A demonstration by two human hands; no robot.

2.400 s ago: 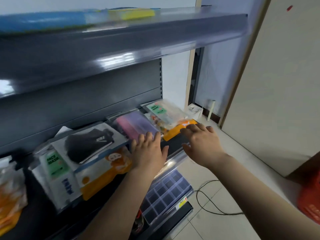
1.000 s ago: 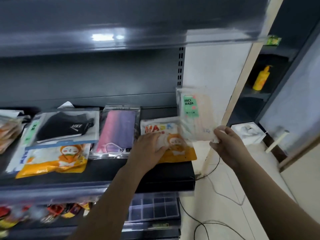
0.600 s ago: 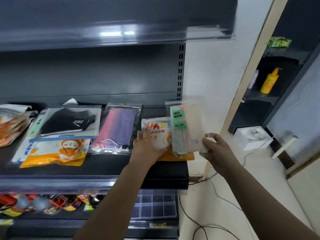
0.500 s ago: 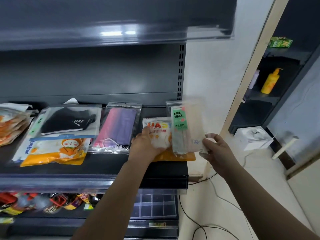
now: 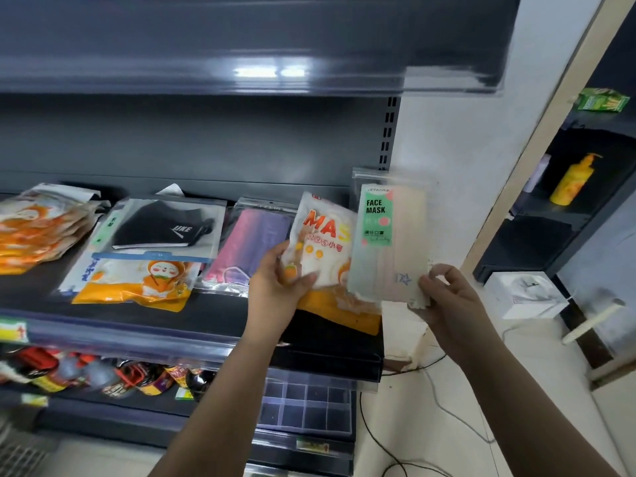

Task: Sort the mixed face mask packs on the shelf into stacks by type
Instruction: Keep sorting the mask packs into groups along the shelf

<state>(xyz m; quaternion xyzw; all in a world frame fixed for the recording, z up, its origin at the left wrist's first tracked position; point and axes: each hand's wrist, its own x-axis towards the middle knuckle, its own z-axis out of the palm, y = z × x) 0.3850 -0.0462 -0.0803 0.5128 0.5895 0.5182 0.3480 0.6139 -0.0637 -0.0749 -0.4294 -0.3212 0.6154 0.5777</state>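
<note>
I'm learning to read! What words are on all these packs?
"FACE MASK": green label of the clear pack in the right hand.
"MAS", the rest hidden: orange cartoon pack in the left hand.
"LIKE": black mask pack.
Small print and the shelf price tags: too blurred.

Both my bare forearms reach up and forward from the bottom of the view. My left hand (image 5: 278,287) is raised, thumb in front and fingers curled behind what it grips. My right hand (image 5: 447,297) sits just beside it, fingertips (image 5: 435,274) pinched together in a hold.
</note>
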